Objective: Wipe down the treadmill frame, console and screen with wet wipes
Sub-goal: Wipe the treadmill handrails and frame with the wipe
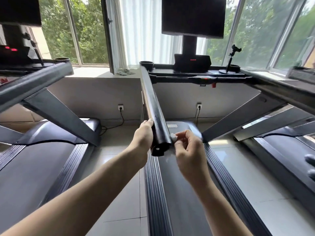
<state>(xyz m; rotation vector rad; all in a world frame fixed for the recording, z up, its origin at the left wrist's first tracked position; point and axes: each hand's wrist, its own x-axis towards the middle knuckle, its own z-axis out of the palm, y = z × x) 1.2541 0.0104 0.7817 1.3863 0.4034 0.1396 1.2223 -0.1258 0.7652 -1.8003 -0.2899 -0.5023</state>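
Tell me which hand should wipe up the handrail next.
Right. The right hand pinches the wet wipe against the handrail near its end; the left hand only touches the rail's other side and holds no wipe.

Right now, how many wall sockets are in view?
2. One wall socket sits left of the handrail. The other wall socket sits right of it, below the console. Both have plugs in. Others may be hidden from this view.
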